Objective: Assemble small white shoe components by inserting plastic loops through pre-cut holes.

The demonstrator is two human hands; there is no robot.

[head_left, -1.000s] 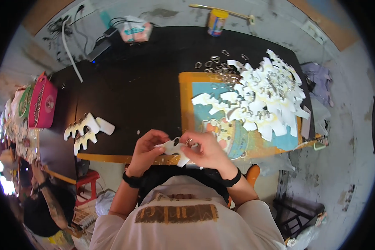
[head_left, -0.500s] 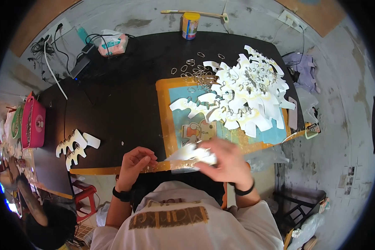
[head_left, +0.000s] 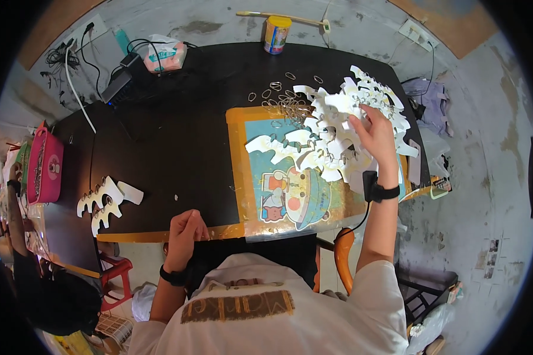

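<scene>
My right hand [head_left: 375, 135] reaches over the pile at the right of the table, its thumb and fingers closed on the edge of a white cut-out piece [head_left: 339, 105]. This piece lies on top of many similar wavy-edged pieces [head_left: 331, 168] with metal rings hooked on them. Loose oval metal rings [head_left: 287, 103] lie beside the pile. Close to the table's front edge, my left hand [head_left: 186, 234] has its fingertips pressed together; whatever is between them is hidden. A few more ringed white pieces [head_left: 108, 192] lie at the left of the table.
A blue cartoon mat [head_left: 257, 171] edged with brown tape lies on the dark table [head_left: 172, 136]. A pink basket [head_left: 46, 168] stands at the far left, near another person's arm [head_left: 18, 219]. Farther back are a yellow-lidded can [head_left: 276, 35], a tissue pack [head_left: 164, 57] and cables.
My right hand has moved from the front edge to the pile at the right, carrying a white piece there. My left hand's fingers have closed together, and the mat's cartoon is now uncovered.
</scene>
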